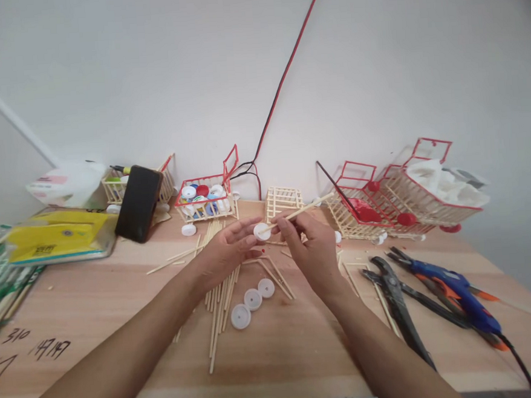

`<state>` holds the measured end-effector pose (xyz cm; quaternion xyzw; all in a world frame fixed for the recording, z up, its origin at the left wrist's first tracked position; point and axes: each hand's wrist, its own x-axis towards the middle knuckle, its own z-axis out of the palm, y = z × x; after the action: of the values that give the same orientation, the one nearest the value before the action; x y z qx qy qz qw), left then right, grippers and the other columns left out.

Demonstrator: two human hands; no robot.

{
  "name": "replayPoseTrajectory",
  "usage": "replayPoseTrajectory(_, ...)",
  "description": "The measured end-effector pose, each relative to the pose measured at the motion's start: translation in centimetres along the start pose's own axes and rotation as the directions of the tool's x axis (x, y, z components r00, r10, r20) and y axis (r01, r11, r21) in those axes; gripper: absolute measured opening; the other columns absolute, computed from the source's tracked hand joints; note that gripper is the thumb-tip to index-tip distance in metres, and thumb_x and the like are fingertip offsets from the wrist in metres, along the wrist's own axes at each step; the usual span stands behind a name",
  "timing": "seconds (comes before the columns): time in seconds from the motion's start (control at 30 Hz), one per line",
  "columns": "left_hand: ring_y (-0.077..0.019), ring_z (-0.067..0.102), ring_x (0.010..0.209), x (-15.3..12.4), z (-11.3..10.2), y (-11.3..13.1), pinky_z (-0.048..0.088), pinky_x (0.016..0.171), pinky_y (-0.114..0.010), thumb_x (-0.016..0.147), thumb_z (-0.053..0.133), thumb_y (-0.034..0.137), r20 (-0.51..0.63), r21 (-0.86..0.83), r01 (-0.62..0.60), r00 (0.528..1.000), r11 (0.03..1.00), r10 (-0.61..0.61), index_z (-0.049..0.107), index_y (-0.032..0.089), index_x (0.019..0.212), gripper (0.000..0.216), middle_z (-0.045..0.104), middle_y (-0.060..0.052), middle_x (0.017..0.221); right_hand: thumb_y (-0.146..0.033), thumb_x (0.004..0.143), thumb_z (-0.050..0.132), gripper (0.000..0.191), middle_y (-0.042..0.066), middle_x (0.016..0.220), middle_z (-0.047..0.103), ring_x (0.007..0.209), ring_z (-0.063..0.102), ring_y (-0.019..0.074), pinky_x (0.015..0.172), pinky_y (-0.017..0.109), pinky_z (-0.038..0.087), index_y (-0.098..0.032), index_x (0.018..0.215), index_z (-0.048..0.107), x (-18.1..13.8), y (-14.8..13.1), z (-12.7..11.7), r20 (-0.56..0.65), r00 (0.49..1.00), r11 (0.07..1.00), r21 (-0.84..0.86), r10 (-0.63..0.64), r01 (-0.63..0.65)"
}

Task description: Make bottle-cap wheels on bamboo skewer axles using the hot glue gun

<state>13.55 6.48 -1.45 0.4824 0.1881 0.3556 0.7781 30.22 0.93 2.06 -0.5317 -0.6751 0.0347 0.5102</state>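
My left hand (226,250) pinches a white bottle cap (260,232) by its edge, above the middle of the table. Between the thumb and fingers of my right hand (313,251) is a thin wooden stick (310,206), slanting up to the right. The stick's lower end meets the middle of the cap; whether it passes through a hole I cannot tell. Below my hands, three white caps (253,299) lie in a slanted row. Loose wooden sticks (217,320) are spread beside them. Behind my hands stands a small stick frame (284,196), partly hidden.
At the back stand small stick carts, one filled with bottle caps (204,200), another holding white plastic (432,181). Pliers (397,296) and a blue glue gun (453,286) lie right. A phone (139,203), yellow packet (63,234) and wrapped sticks (3,284) are left.
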Motion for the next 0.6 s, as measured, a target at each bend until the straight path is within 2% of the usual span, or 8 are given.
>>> replayPoseTrajectory(0.1, -0.0182, 0.059, 0.098, -0.09, -0.03, -0.07, 0.046, 0.087, -0.032, 0.08, 0.067, 0.033, 0.082, -0.162, 0.078, 0.994, 0.984, -0.066, 0.057, 0.021, 0.121, 0.044, 0.061, -0.009, 0.115, -0.026, 0.09, 0.052, 0.016, 0.0, 0.073, 0.069, 0.062, 0.057, 0.0111, 0.058, 0.023, 0.041, -0.019, 0.088, 0.067, -0.05, -0.06, 0.08, 0.004, 1.0, 0.999, 0.034, -0.001, 0.001)
replayPoseTrajectory(0.23, -0.0168, 0.061, 0.094, -0.11, 0.11, -0.17, 0.047, 0.083, -0.029, 0.084, 0.062, 0.035, 0.075, -0.259, 0.112, 0.993, 0.96, -0.095, 0.065, 0.019, 0.107, 0.028, 0.063, -0.006, 0.108, -0.024, 0.09, 0.052, 0.016, 0.001, 0.079, 0.07, 0.066, 0.06, 0.0116, 0.058, 0.023, 0.042, -0.02, 0.091, 0.067, -0.07, -0.18, 0.16, 0.02, 1.0, 0.996, 0.091, -0.008, 0.007)
replayPoseTrajectory(0.43, -0.0145, 0.061, 0.087, -0.13, 0.16, -0.05, 0.047, 0.078, -0.028, 0.08, 0.067, 0.036, 0.013, -0.307, 0.135, 0.99, 0.942, -0.138, 0.067, 0.019, 0.098, 0.024, 0.065, -0.005, 0.098, -0.025, 0.09, 0.052, 0.016, 0.003, 0.087, 0.071, 0.072, 0.061, 0.0141, 0.063, 0.026, 0.044, -0.021, 0.092, 0.067, -0.2, -0.35, 0.32, 0.059, 0.998, 0.997, 0.077, -0.012, 0.007)
replayPoseTrajectory(0.6, -0.0135, 0.059, 0.085, -0.21, 0.37, 0.34, 0.046, 0.078, -0.027, 0.076, 0.071, 0.031, -0.01, -0.291, 0.127, 0.991, 0.948, -0.136, 0.067, 0.017, 0.095, 0.024, 0.064, -0.005, 0.094, -0.024, 0.09, 0.051, 0.017, 0.002, 0.084, 0.07, 0.073, 0.061, 0.0153, 0.069, 0.028, 0.046, -0.022, 0.093, 0.067, -0.25, -0.49, 0.33, 0.08, 0.996, 0.997, 0.075, -0.031, 0.025)
